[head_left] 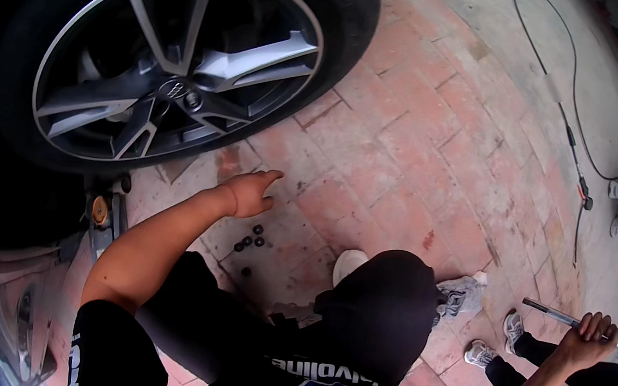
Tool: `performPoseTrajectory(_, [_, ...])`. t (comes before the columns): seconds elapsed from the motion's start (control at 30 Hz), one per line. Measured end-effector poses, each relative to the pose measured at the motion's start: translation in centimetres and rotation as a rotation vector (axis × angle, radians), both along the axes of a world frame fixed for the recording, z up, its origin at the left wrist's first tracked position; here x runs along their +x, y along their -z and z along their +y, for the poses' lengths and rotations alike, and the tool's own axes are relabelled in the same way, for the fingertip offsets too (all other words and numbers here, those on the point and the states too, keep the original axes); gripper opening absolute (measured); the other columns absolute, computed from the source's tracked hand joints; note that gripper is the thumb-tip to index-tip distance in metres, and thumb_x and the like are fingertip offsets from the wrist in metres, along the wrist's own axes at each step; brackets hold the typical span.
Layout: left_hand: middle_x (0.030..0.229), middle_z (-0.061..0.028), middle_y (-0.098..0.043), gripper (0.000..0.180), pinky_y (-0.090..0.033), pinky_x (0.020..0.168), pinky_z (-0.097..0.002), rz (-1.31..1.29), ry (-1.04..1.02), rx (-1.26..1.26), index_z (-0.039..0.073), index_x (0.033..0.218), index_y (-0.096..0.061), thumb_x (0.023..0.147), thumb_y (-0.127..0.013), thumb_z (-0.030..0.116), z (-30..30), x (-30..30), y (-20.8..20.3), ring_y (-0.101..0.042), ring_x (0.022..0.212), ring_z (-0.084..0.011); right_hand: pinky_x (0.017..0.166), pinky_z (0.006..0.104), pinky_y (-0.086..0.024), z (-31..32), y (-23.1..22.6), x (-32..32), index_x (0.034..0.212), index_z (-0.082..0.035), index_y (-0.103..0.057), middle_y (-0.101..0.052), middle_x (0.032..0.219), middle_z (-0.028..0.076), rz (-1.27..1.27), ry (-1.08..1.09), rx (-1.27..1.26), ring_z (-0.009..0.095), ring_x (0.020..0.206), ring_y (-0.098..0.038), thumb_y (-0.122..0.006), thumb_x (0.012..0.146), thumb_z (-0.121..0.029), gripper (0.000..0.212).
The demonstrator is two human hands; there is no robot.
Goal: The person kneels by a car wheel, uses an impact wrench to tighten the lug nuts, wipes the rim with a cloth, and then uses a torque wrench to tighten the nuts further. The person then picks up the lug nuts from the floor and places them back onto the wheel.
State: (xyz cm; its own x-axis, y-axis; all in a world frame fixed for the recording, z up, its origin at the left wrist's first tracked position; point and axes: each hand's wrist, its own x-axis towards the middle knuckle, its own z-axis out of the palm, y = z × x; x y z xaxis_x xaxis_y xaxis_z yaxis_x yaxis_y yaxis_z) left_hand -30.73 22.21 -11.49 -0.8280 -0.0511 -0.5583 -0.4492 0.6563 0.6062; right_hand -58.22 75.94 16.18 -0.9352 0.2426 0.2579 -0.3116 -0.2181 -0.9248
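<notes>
Head view: left hand [249, 194] reaches out over brick paving [409, 152], fingers loosely spread, index extended, nothing gripped; hovers just above cluster of small dark rounded lug nuts [250, 242] lying on worn reddish bricks. Right hand [593, 336] closed around slim metal wrench handle [554, 314], cylindrical, shiny. Alloy wheel [176, 68] upper left: silver angular spokes, black rubber tyre, smooth sidewall. Jack [104, 216] beneath wheel, orange cap. Black hose [573, 112] snakes across pale concrete, far right. White sneakers [460, 295] near knee.
</notes>
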Motion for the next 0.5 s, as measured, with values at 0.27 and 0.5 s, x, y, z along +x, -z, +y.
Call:
performPoseTrajectory(0.27, [0.107,-0.0182,-0.068,0.045,-0.054,0.086,-0.0368,-0.106,-0.507,-0.285,0.005,0.134,-0.056,0.092,-0.061,0.018,-6.3,25.0,-7.7,-0.069,0.095,-0.0283,0.048,0.0272,-0.026,-11.7,18.5,3.0,0.066,-0.015,-0.041,-0.032,0.057,-0.004,-0.488,-0.536,0.687,0.008,0.049,-0.030,-0.060,0.103,-0.031,0.044])
performPoseTrajectory(0.5, [0.094,-0.0168,-0.072,0.040,-0.054,0.081,-0.0375,-0.188,-1.558,-0.132,0.003,0.128,-0.059,0.090,-0.061,0.014,15.4,47.9,1.4,-0.070,0.086,-0.0316,0.056,0.0291,-0.042,-12.6,28.2,3.3,0.079,-0.010,-0.059,-0.058,0.070,0.000,-0.784,-0.672,1.280,0.012,0.059,-0.053,-0.064,0.100,-0.035,0.033])
